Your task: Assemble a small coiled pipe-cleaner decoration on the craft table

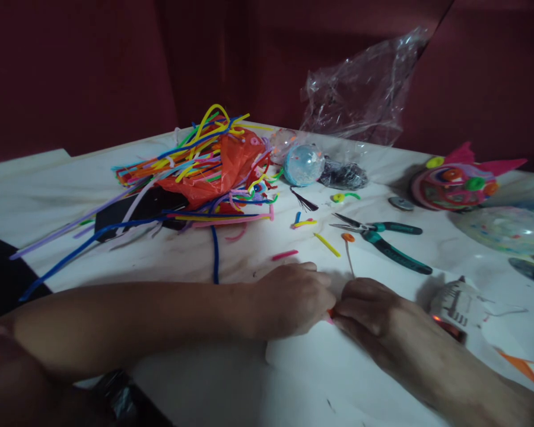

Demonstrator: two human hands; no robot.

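My left hand point(291, 301) and my right hand point(378, 317) meet over the white surface, fingers closed in a pinch. Between their fingertips shows a small orange-red piece point(331, 312) with a bit of pink under it; most of it is hidden. Just beyond my right hand, an orange coil point(347, 237) sits at the end of a thin pale stem, whose lower end disappears behind the fingers. Green-handled pliers point(371, 231) lie beyond my hands, jaws apart. Cut pipe cleaner pieces, one yellow point(327, 244) and one pink point(285, 255), lie nearby.
A heap of colourful pipe cleaners point(196, 160) with a red plastic bag point(231, 160) spreads at back left. Behind stand a clear ball point(304, 165) and a crumpled clear bag point(360, 89). At right are a decorated pink ball point(454, 184) and a white roll point(456, 302).
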